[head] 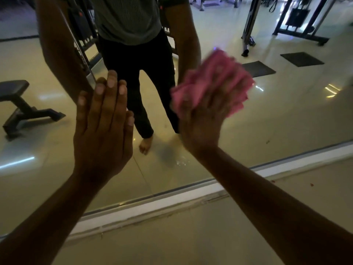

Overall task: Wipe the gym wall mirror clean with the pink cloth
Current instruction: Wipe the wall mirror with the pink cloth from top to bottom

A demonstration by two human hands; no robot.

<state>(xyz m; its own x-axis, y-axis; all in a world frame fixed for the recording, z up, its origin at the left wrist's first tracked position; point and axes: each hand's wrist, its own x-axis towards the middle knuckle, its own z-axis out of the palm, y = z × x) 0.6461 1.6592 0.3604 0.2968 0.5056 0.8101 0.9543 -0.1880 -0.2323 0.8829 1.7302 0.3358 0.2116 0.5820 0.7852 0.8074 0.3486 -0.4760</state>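
Over on the left of the mirror point(267, 119), a black weight bench point(21, 104) shows in the reflection, standing on the pale glossy floor. Moving right, the left hand point(103, 129) lies flat against the mirror glass, fingers straight and together, thumb alongside, holding nothing, and its fingertips meet their own reflection. Past it, in the middle of the mirror, stands the person's reflection: grey shirt, dark trousers, one bare foot on the tiles. Next comes the right hand point(202, 121), pressed to the mirror with the pink cloth point(212, 81) bunched under it. The fingers look curled into the folds, though blur hides how tightly; the cloth spills out above and to the right of the fingers, between the palm and the glass, and it is smeared with motion blur. Further right in the mirror lie two dark floor mats point(301, 59) and the black frame of a gym machine point(298, 20). Below the mirror runs its pale bottom trim point(172, 199), with real floor beneath.
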